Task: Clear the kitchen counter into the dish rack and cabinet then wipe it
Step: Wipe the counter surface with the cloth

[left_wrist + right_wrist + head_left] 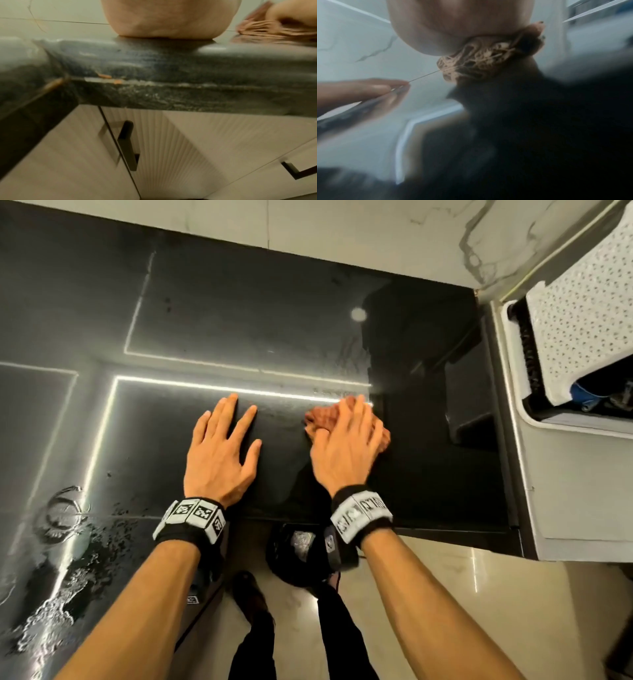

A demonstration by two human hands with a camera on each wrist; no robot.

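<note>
A glossy black stone counter [239,313] fills the head view. My right hand [346,440] lies flat with straight fingers on a crumpled reddish-brown cloth [317,419], pressing it onto the counter; the hand is blurred. The cloth [477,63] bunches under the palm in the right wrist view and shows at the upper right [260,28] in the left wrist view. My left hand [222,443] rests flat on the bare counter beside it, fingers spread and holding nothing. The counter's front edge [171,75] is chipped.
Water puddles and droplets [65,559] cover the counter's near left. A white perforated dish rack [582,313] sits at the far right past the counter's end. Cabinet doors with black handles [127,146] stand below. Marble tile wall [342,227] backs the counter.
</note>
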